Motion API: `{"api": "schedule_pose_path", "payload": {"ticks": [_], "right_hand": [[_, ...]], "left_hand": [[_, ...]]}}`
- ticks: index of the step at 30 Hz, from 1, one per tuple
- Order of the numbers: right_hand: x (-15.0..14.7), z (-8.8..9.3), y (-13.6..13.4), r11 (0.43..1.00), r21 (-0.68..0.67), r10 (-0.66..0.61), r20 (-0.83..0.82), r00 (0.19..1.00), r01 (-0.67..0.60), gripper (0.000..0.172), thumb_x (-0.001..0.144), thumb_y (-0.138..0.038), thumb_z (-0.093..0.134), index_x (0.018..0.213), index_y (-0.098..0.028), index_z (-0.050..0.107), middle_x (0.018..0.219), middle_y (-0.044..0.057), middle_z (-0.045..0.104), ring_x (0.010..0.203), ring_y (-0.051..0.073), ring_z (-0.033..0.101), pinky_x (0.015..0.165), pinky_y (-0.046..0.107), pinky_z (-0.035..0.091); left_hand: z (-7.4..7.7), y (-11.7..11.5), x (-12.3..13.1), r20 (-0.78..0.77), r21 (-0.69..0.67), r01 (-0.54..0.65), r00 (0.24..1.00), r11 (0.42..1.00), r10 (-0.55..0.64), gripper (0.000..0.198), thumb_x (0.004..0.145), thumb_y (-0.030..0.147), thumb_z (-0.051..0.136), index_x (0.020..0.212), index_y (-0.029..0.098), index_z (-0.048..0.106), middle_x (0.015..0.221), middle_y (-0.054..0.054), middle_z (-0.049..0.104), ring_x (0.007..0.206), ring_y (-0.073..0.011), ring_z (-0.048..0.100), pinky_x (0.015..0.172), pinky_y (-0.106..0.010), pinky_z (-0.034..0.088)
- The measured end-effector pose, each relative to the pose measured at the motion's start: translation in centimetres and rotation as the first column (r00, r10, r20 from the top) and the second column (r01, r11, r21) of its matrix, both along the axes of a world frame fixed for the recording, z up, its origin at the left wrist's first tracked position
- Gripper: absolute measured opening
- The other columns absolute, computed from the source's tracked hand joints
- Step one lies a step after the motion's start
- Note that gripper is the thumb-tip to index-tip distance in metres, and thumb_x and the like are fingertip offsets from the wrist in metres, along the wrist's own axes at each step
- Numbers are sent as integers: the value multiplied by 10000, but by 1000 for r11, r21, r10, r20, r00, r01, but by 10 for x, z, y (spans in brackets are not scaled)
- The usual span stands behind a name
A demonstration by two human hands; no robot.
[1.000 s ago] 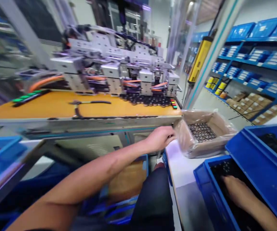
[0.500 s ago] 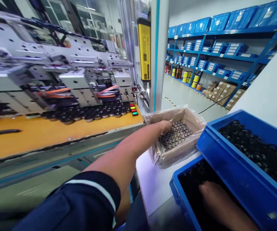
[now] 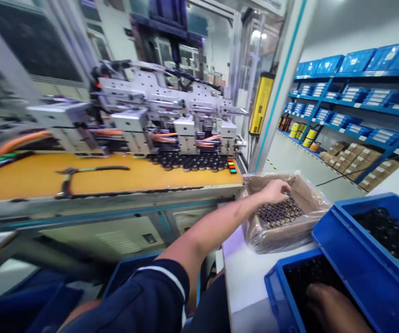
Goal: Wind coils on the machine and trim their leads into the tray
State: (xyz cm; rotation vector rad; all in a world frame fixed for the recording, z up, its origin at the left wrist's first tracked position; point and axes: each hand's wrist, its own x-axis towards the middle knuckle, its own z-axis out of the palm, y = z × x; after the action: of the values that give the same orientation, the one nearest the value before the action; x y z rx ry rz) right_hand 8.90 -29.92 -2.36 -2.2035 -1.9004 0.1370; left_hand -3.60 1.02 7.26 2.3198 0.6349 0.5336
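Observation:
My left hand [image 3: 276, 191] is over a plastic-lined cardboard box [image 3: 279, 240]. Its fingers are bent inward and closed; anything between them is too small to make out. Small shiny metal parts [image 3: 279, 212] fill the bottom of the box beneath it. To the right, my right hand [image 3: 329, 303] reaches down into a blue bin [image 3: 272, 286] of dark parts. Shadow and blur hide its fingers. A second blue bin [image 3: 359, 259], tilted and overlapping the first, holds shiny black parts [image 3: 387, 236].
An orange bench [image 3: 151, 180] on the left carries several black round parts [image 3: 192, 163], a pliers-like tool [image 3: 91, 170] and a machine with metal blocks [image 3: 132, 122]. A frame post [image 3: 279, 88] stands behind the box. Blue shelving [image 3: 355, 111] with bins and cartons is farther back.
My left hand has risen from the metal parts, fingers now showing. My right hand stays in the lower blue bin. The view has swung left, bringing the pliers-like tool into full sight.

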Motion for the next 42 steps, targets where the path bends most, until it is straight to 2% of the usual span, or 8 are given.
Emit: {"api": "schedule_pose_path", "payload": {"ticks": [5,7,10,13,18,23,31,42], "right_hand": [[19,-16,10,979,103,177,-5,984,-175,287,842,-329,522,888,-246,792,939,77,776,848,265,751,788,360,619],[26,-14,16,951,197,234,55,971,-240,277,853,-369,537,836,-247,785,902,74,772,830,271,749,756,368,627],[19,11,27,897,293,297,158,942,-332,261,886,-402,551,865,-230,746,862,63,740,779,249,733,692,346,615],[-24,59,35,818,442,268,273,924,-368,243,922,-390,540,925,-191,679,897,67,700,791,242,702,737,376,581],[-145,118,37,720,544,419,154,895,-431,75,921,-187,594,990,-171,618,892,54,648,769,164,634,695,291,537],[-222,115,19,636,610,615,-32,788,-472,183,889,-52,584,1032,-165,602,879,61,647,813,152,635,709,266,548],[-229,102,13,657,605,644,-141,752,-449,188,862,-13,601,1000,-139,620,869,78,638,804,145,626,691,253,548],[-225,94,11,681,609,640,-226,734,-406,191,867,-15,615,1021,-128,627,922,87,597,801,134,600,663,241,537]], "left_hand": [[-26,-88,-143,319,-313,-3,941,950,108,354,812,350,734,1118,181,677,749,-26,667,656,-124,623,635,-247,527],[-41,-119,-199,403,-412,-16,893,911,198,417,780,440,743,1089,164,692,740,-35,660,647,-125,625,628,-244,520],[-50,-153,-261,473,-522,-29,822,853,317,491,744,518,754,1039,127,714,809,-76,678,677,-133,627,649,-253,526],[-43,-174,-294,504,-572,-24,778,820,375,445,708,402,817,1035,113,731,964,-113,699,702,-115,613,676,-245,528],[-29,-197,-307,658,-464,74,696,883,287,265,699,174,823,959,157,777,1048,-106,720,722,-98,631,728,-228,541],[-40,-215,-307,646,-575,164,693,802,322,325,716,150,819,1033,199,766,1066,-86,732,751,-100,670,733,-213,561],[-55,-224,-299,646,-679,299,677,671,352,283,657,109,857,921,179,784,1017,-88,775,826,-122,708,739,-182,577],[-50,-224,-286,678,-615,316,680,722,280,285,655,15,823,886,177,783,1076,-89,771,910,-152,740,794,-202,603]]}}
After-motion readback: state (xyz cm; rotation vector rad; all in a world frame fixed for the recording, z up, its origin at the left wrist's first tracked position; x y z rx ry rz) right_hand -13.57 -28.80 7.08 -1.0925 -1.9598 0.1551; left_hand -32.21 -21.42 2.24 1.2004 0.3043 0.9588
